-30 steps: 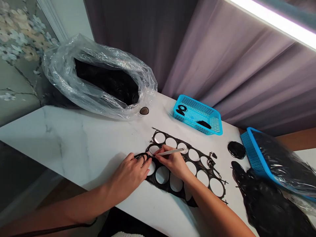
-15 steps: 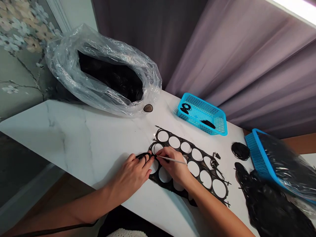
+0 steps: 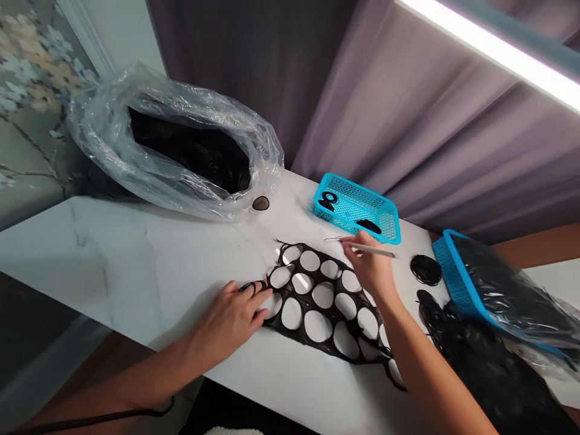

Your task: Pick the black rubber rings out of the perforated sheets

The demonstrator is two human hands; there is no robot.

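A thin black sheet (image 3: 324, 317) full of large round holes lies on the white table. My left hand (image 3: 238, 317) rests at its left edge, fingers closed on thin black rings (image 3: 252, 285). Above the sheet's back edge, my right hand (image 3: 369, 260) pinches a slim light-coloured tool (image 3: 374, 249), with a fine dark strand at the fingertips. Just behind it stands a blue basket (image 3: 357, 202) holding a few black pieces.
A clear plastic bag (image 3: 181, 151) with black material stands at the back left, a brown oval piece (image 3: 260, 203) beside it. At right are a black coil (image 3: 425, 270), a black heap (image 3: 489, 368) and another blue basket (image 3: 471, 290) with a filled bag.
My right hand has moved from beside my left hand to the back right, towards the blue basket, tool still held. The sheet's right end has shifted and bunched. The whole view has shifted slightly.
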